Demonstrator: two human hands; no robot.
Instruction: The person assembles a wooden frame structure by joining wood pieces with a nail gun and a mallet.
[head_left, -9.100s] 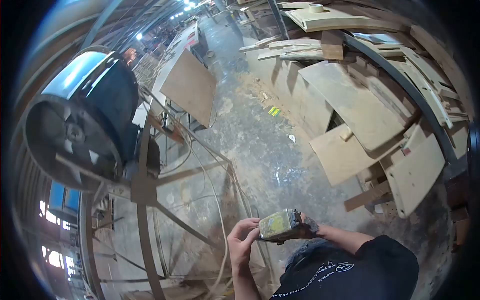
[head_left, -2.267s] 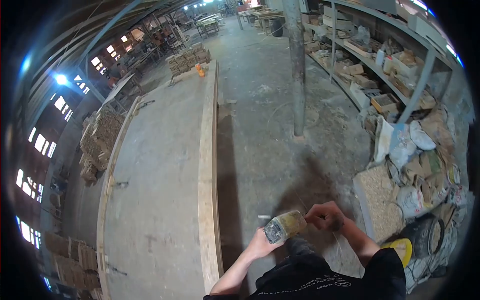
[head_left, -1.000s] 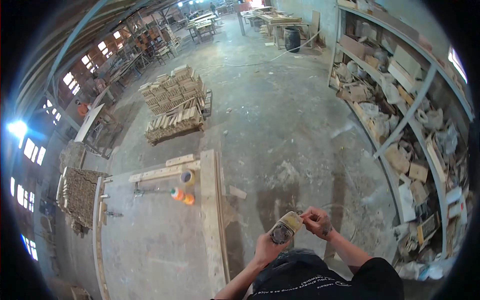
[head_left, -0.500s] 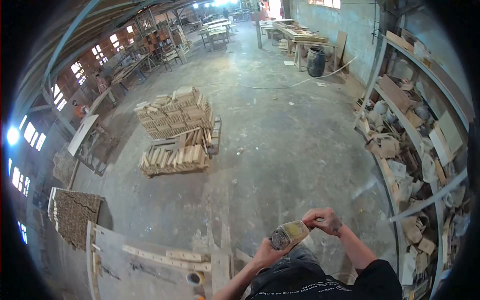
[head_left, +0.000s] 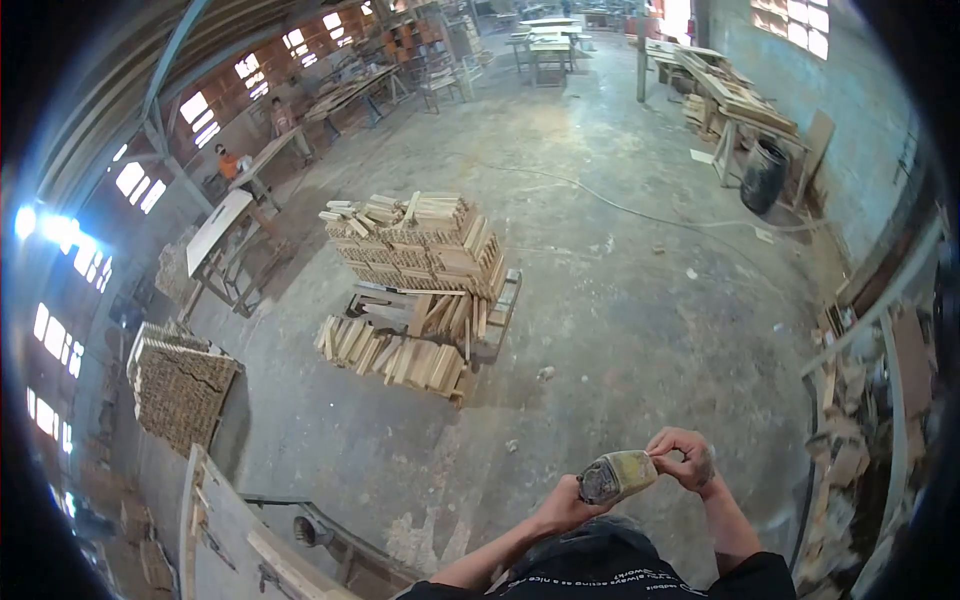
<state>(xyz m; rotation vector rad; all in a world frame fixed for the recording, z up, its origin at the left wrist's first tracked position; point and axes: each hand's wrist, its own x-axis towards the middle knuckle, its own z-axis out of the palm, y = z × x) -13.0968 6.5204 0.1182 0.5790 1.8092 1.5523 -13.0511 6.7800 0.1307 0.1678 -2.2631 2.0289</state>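
My left hand [head_left: 572,508] is wrapped around the lower part of a grimy, yellowish bottle [head_left: 632,468], which lies tilted on its side in front of my body. The bottle's dark, dirty base faces left. At the narrow end, the fingers of my right hand [head_left: 684,459] are pinched together on the tip. Whether a cap is under those fingers I cannot make out.
Stacked wooden pieces [head_left: 410,245] stand on the floor ahead. A workbench [head_left: 225,510] is at lower left, near another wood bundle [head_left: 185,395]. Cluttered shelves [head_left: 850,450] line the right. A dark barrel [head_left: 764,178] and a hose [head_left: 620,207] lie farther off. People are at far left.
My view has swung to the left, so the stacks, barrel and shelves shift rightward in the picture. Both hands keep their hold on the bottle.
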